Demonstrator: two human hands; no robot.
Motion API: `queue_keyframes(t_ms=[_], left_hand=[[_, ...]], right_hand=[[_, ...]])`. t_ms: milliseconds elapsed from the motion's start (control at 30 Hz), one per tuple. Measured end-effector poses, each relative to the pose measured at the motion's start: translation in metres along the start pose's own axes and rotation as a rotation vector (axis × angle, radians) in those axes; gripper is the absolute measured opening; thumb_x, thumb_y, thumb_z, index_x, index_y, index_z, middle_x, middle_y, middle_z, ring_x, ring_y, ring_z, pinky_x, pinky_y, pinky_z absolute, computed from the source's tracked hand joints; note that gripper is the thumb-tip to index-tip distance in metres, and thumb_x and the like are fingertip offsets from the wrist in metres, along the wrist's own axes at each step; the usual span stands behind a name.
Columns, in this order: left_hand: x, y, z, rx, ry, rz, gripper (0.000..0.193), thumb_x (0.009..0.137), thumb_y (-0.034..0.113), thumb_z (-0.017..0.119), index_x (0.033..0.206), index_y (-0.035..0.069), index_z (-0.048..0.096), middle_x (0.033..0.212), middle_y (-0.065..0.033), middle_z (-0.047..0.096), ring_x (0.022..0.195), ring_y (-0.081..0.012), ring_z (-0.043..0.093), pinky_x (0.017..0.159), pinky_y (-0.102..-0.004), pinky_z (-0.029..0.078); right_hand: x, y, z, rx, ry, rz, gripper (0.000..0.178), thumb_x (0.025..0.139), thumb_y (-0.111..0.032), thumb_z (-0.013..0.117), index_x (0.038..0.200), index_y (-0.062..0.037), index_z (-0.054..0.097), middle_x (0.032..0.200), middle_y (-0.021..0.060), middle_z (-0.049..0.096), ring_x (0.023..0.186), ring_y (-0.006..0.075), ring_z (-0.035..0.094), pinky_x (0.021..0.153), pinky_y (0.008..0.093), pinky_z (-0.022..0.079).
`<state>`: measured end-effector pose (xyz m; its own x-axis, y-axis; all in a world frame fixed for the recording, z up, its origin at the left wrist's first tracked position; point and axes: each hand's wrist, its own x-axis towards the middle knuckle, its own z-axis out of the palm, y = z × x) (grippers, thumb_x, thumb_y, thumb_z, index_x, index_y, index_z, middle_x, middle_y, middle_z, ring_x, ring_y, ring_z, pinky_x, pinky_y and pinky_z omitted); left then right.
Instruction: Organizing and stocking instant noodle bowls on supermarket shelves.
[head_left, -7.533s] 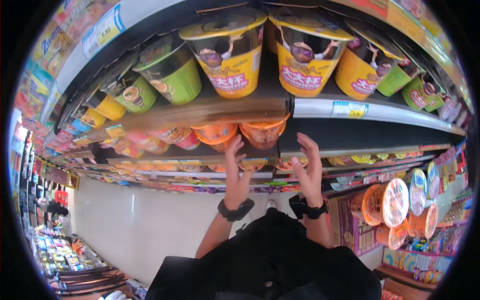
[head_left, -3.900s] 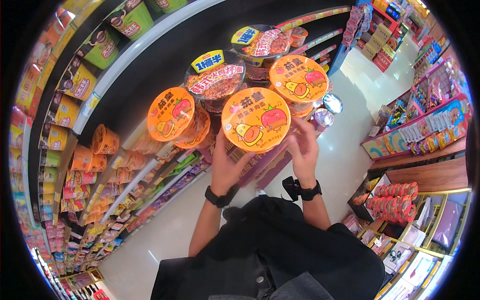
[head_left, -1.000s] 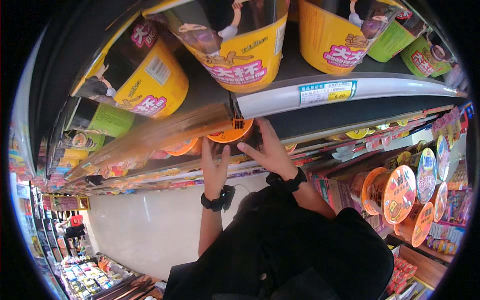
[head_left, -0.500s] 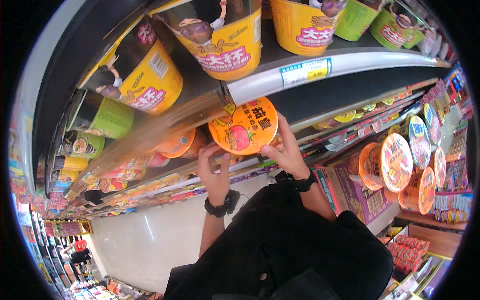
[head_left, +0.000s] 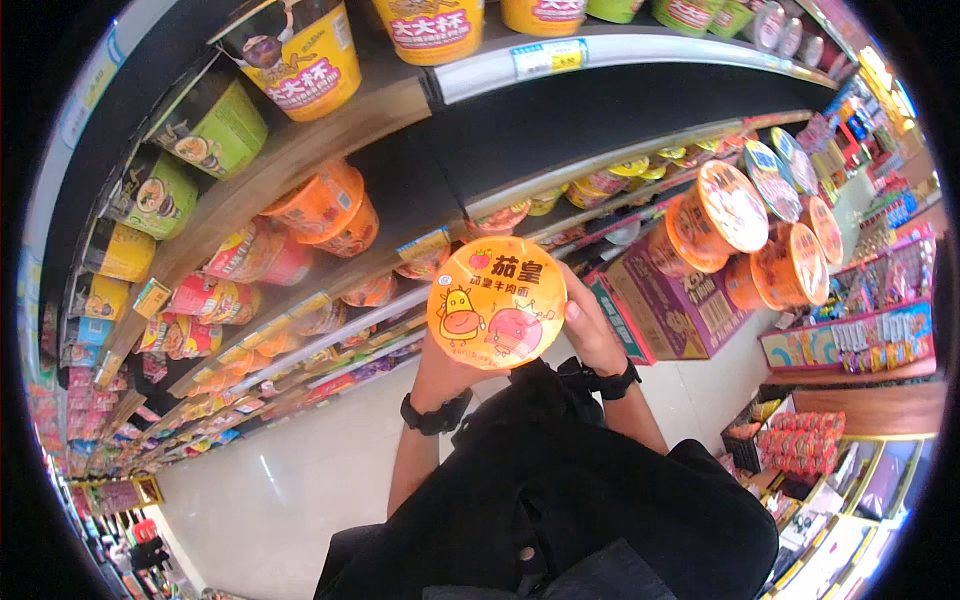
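Orange noodle cup (head_left: 497, 305) at centre, lid up toward the head cam, in both hands — L hand (head_left: 438, 376) at its 7 o'clock, fingers mostly hidden, R hand (head_left: 593, 335) at its 4. Both hands wrap it, spread approx. to tub width, prob. to keep it level. Toward 2 o'clock, stacked orange cups (head_left: 735, 205) seemingly rest on purple carton (head_left: 680, 295) — prob. using its flat top.

The orange round-lidded cup (head_left: 497, 303) is resting between the left grip (head_left: 443, 378) and right grip (head_left: 594, 332), before the black shelf (head_left: 560, 110). Yellow-and-black tapered cups (head_left: 310, 70) are standing on the silver-edged shelf (head_left: 650, 52) above; orange round tubs (head_left: 735, 208) are sitting rightward, near a purple cardboard carton (head_left: 690, 300).
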<state>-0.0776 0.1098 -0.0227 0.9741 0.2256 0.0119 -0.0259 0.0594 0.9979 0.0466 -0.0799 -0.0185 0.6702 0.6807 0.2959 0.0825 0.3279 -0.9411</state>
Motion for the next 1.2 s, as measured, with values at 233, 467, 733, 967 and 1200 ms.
queue_keyframes(t_ms=[233, 467, 733, 967, 1200], left_hand=[[-0.028, -0.04, 0.037, -0.058, -0.004, 0.129, 0.106, 0.053, 0.015, 0.098, 0.139, 0.001, 0.037, 0.124, -0.0109, 0.061, 0.112, -0.0201, 0.061, 0.097, -0.0342, 0.051], [-0.049, -0.051, 0.083, -0.116, 0.023, 0.121, 0.112, 0.056, 0.013, 0.098, 0.144, 0.001, 0.029, 0.136, -0.0134, 0.048, 0.125, -0.0225, 0.051, 0.104, -0.0368, 0.046], [-0.034, -0.053, 0.132, 0.083, 0.139, 0.17, 0.104, 0.061, 0.017, 0.096, 0.142, 0.0, 0.032, 0.134, -0.0134, 0.051, 0.124, -0.0233, 0.052, 0.104, -0.0382, 0.043], [-0.001, -0.045, 0.187, 0.14, -0.124, 0.144, 0.104, 0.065, 0.017, 0.093, 0.146, 0.0, 0.031, 0.137, -0.0137, 0.048, 0.128, -0.0245, 0.049, 0.107, -0.0396, 0.04], [0.026, -0.054, 0.27, 0.19, -0.142, 0.195, 0.096, 0.069, 0.016, 0.09, 0.145, -0.001, 0.033, 0.139, -0.0152, 0.043, 0.129, -0.0263, 0.047, 0.107, -0.0397, 0.04]], right_hand=[[-0.075, -0.029, 0.011, -0.267, 0.245, 0.23, 0.047, 0.107, -0.03, 0.038, 0.139, 0.0042, 0.045, 0.137, 0.0168, 0.052, 0.132, 0.027, 0.046, 0.11, 0.0358, 0.033], [-0.127, -0.025, -0.016, -0.103, 0.165, 0.617, 0.075, 0.104, -0.06, 0.021, 0.144, -0.0005, 0.04, 0.136, 0.0153, 0.054, 0.119, 0.0255, 0.056, 0.092, 0.0378, 0.052], [-0.127, -0.055, -0.043, -0.281, -0.004, 0.414, 0.09, 0.094, -0.05, 0.061, 0.152, 0.0021, 0.017, 0.147, 0.0218, 0.04, 0.132, 0.0289, 0.047, 0.098, 0.0428, 0.05], [-0.155, -0.076, -0.13, -0.261, 0.047, 0.393, 0.085, 0.091, -0.041, 0.069, 0.151, -0.0004, 0.024, 0.144, 0.0159, 0.047, 0.131, 0.0248, 0.048, 0.104, 0.0404, 0.045], [-0.188, -0.081, -0.207, -0.15, 0.201, 0.36, 0.08, 0.092, -0.036, 0.07, 0.151, -0.0009, 0.029, 0.141, 0.0148, 0.05, 0.129, 0.0227, 0.05, 0.109, 0.0371, 0.04]])
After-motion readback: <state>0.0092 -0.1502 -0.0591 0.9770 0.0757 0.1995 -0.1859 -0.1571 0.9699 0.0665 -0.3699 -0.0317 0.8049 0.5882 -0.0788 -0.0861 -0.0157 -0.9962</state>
